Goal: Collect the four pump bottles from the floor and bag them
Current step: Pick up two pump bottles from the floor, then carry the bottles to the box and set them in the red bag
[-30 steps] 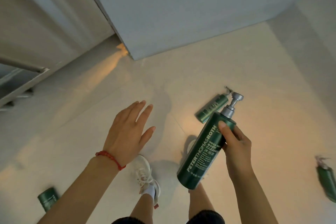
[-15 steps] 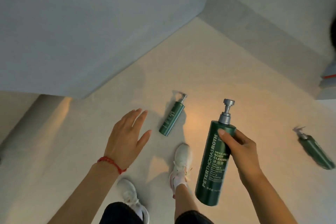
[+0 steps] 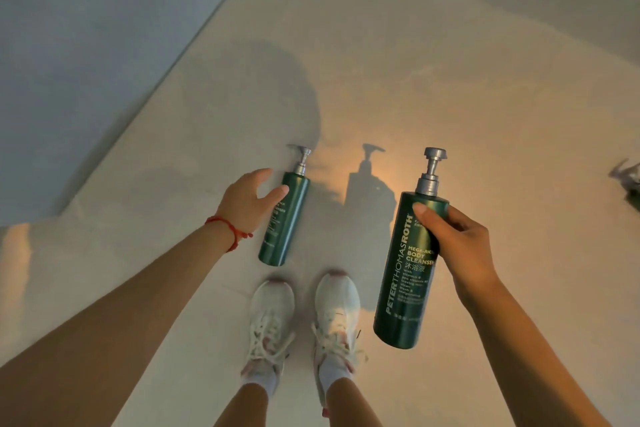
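Held bottle (image 3: pixel 408 263): dark green pump bottle, off the floor, roughly upright, pump up, right hand (image 3: pixel 457 246) wrapped round its upper body, thumb across the front. Second bottle (image 3: pixel 285 218) lay flat on the pale floor (image 3: pixel 485 114) just ahead of the white sneakers (image 3: pixel 301 319), pump pointing away. Left hand (image 3: pixel 247 201) sat at its left side, fingers spread and relaxed, thumb tip over the shoulder; contact unclear, not gripping. Red cord (image 3: pixel 230 230) on that wrist. Blurred third bottle (image 3: pixel 628 180) at the right edge, on the floor.
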